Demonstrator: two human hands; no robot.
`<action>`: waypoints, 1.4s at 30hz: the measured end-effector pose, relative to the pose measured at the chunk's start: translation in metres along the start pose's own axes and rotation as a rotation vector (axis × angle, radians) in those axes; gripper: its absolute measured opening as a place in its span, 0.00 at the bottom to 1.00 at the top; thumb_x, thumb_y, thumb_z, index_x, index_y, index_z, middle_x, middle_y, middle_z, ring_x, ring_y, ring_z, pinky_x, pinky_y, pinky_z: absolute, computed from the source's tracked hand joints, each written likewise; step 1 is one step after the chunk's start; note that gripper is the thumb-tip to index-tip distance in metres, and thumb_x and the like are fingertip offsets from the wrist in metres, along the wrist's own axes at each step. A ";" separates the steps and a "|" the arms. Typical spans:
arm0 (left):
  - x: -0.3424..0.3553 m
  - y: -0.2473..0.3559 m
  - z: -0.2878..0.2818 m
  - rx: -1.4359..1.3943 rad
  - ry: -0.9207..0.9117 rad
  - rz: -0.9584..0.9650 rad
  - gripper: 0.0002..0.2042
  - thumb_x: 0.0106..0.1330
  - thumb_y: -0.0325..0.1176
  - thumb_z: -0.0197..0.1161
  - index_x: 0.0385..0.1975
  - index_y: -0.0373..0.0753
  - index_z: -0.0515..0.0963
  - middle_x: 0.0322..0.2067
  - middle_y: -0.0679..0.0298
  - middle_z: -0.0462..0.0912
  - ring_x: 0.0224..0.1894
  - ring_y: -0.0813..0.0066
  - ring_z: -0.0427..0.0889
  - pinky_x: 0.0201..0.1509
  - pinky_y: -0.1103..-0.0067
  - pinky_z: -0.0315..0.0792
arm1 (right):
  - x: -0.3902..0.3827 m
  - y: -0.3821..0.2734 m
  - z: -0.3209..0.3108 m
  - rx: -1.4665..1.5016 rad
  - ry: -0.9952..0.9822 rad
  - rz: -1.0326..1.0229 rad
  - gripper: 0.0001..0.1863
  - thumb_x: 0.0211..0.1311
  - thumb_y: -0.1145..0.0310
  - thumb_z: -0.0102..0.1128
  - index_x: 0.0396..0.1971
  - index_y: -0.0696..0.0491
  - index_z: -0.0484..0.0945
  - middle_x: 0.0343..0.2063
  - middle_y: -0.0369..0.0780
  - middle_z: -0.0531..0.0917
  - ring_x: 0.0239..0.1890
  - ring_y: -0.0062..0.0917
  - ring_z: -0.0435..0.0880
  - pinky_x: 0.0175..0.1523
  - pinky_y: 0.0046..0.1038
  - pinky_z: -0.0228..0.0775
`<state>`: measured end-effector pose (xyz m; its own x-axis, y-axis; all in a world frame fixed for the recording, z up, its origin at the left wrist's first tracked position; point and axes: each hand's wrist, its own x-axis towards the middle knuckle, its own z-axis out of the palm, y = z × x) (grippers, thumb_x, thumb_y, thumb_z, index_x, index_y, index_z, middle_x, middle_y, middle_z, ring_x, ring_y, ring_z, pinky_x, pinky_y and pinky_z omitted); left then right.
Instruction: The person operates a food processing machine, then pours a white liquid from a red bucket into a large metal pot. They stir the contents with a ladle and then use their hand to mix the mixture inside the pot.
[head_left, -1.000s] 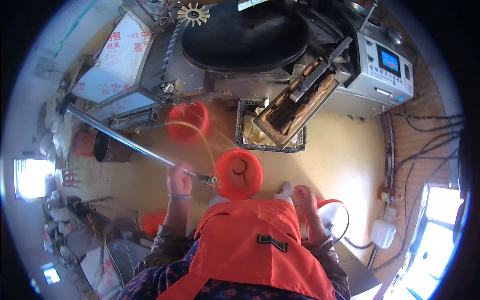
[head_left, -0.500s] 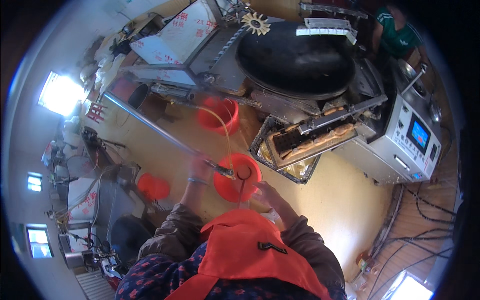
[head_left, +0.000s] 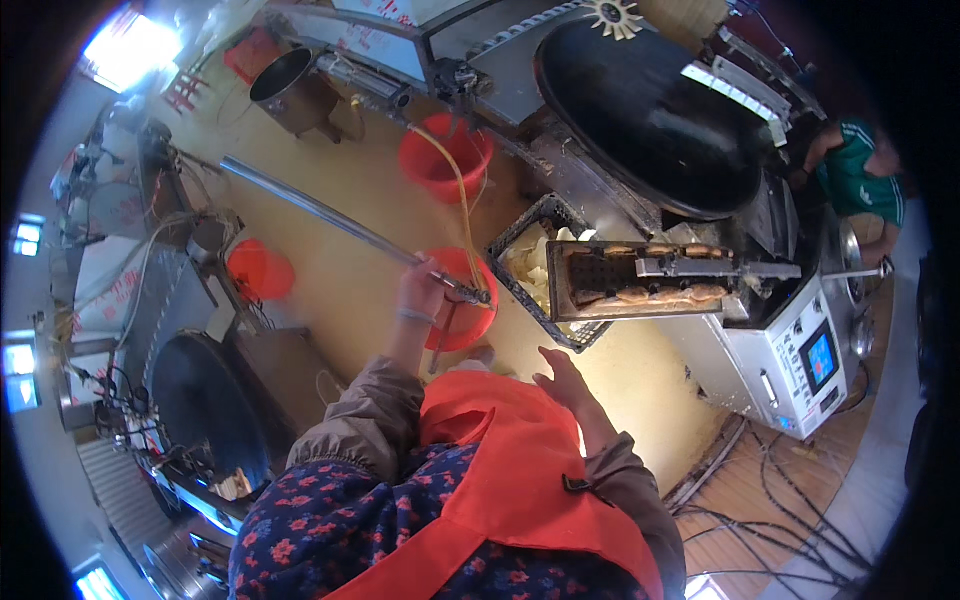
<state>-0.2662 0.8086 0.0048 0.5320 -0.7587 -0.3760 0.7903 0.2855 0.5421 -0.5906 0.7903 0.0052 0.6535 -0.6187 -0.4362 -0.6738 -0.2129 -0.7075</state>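
My left hand is closed round a long silver metal tube, close to its near end. The tube slants up to the far left. At its near end is a dark fitting, where a thin yellowish hose comes down to it. Right below lies a red bucket on the floor, partly hidden by my hand and the fitting. A thin handle leans at its near side. My right hand is held in the air to the right of the bucket, fingers apart, with nothing in it.
A second red bucket stands farther off. To the right are a black crate, a tray with brown strips, a large black round griddle and a control box. A person in green is at far right. Cables cross the floor.
The view has swung to the right. My right hand has moved away from the near bucket and its fingers have spread. The tube stays in my left hand, over the bucket.
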 end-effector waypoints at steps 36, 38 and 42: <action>0.012 -0.273 -0.229 -0.654 0.322 -0.008 0.13 0.58 0.28 0.58 0.43 0.42 0.71 0.37 0.63 0.74 0.45 0.66 0.72 0.48 0.60 0.69 | 0.205 0.086 0.036 -0.409 -0.016 -0.462 0.17 0.41 0.74 0.61 0.37 0.47 0.75 0.27 0.42 0.76 0.32 0.42 0.75 0.37 0.41 0.65; 0.012 -0.307 -0.289 -0.341 0.684 -0.149 0.13 0.57 0.28 0.59 0.42 0.42 0.71 0.34 0.63 0.74 0.40 0.67 0.73 0.44 0.62 0.71 | 0.202 0.088 0.038 -0.498 -0.033 -0.432 0.18 0.41 0.74 0.61 0.37 0.47 0.76 0.26 0.41 0.76 0.32 0.40 0.75 0.37 0.39 0.64; 0.030 -0.358 -0.391 -0.159 0.854 -0.275 0.11 0.56 0.29 0.59 0.40 0.42 0.72 0.28 0.63 0.74 0.32 0.68 0.75 0.37 0.65 0.74 | 0.198 0.104 0.040 -0.611 -0.086 -0.435 0.22 0.37 0.75 0.61 0.40 0.48 0.75 0.28 0.39 0.75 0.34 0.38 0.74 0.40 0.37 0.63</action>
<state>-0.4139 0.9123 -0.4942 0.3123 -0.1388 -0.9398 0.9216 0.2841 0.2643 -0.5174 0.6758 -0.1769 0.9121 -0.3270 -0.2474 -0.4038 -0.8215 -0.4025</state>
